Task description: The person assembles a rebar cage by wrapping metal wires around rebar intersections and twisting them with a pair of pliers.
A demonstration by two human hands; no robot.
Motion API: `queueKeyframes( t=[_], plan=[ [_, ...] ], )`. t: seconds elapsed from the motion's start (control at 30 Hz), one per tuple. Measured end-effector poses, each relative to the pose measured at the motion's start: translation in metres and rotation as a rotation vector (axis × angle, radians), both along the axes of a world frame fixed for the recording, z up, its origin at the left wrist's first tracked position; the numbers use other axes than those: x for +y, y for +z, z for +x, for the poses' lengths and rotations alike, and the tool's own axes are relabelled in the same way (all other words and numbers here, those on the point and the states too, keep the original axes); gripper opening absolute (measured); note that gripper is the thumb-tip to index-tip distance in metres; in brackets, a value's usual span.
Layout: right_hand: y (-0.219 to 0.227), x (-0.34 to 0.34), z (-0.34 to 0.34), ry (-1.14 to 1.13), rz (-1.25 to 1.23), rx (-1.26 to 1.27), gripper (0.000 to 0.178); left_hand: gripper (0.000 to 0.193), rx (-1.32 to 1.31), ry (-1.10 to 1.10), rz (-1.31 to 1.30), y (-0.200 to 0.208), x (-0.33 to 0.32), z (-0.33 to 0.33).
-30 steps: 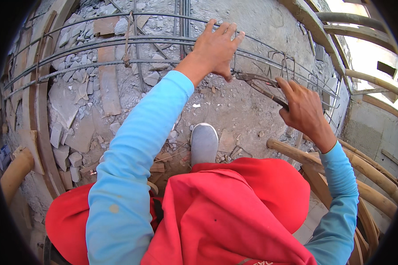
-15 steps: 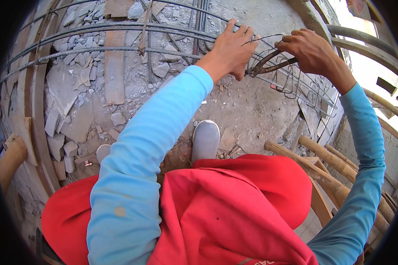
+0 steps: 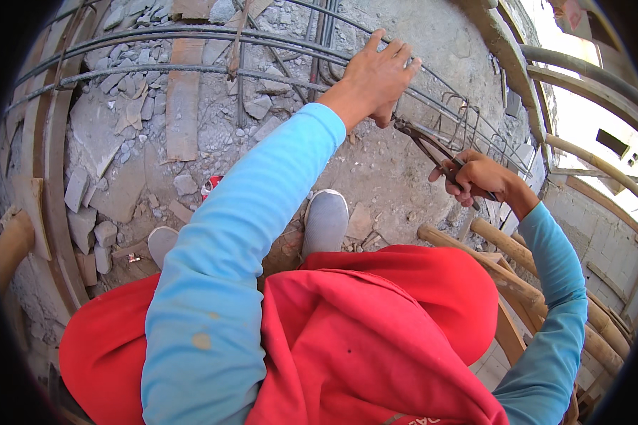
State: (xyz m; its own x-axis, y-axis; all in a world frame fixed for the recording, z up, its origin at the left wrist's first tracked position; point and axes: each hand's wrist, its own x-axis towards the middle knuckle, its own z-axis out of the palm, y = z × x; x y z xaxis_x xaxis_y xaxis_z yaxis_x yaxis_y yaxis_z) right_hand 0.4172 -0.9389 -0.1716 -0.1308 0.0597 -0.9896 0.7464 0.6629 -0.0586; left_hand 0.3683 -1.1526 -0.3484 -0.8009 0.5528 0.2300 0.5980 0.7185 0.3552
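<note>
Bare, dusty ground [image 3: 354, 166] strewn with broken rubble [image 3: 81, 227] spreads beneath the crouching person. Nearest are red trousers [image 3: 439, 287], then a grey shoe [image 3: 326, 221], with bamboo poles [image 3: 512, 246] off to the right. Past the shoe, the right hand [image 3: 478, 177] has its fingers wrapped around the handles of metal pincers [image 3: 410, 130], whose head points up and left, just beside the left thumb. The left hand [image 3: 378, 76] lies over long steel bars [image 3: 170, 67], fingers spread; its underside is hidden, so I cannot tell whether it pinches anything. Bent steel hoops [image 3: 465, 117] hang along the bars to its right. A wooden plank [image 3: 183, 106] lies beneath the bars, farther left.
</note>
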Motion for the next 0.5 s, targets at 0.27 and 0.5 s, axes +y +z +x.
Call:
queueKeyframes(
  t=[0.27, 0.5],
  plan=[
    [0.001, 0.003, 0.039, 0.925, 0.165, 0.697, 0.068, 0.13, 0.027, 0.019, -0.018, -0.003, -0.003, -0.001],
    [-0.008, 0.005, 0.025, 0.224, -0.043, 0.096, 0.062, 0.129, 0.032, 0.009, -0.012, -0.002, -0.002, 0.001]
  ],
)
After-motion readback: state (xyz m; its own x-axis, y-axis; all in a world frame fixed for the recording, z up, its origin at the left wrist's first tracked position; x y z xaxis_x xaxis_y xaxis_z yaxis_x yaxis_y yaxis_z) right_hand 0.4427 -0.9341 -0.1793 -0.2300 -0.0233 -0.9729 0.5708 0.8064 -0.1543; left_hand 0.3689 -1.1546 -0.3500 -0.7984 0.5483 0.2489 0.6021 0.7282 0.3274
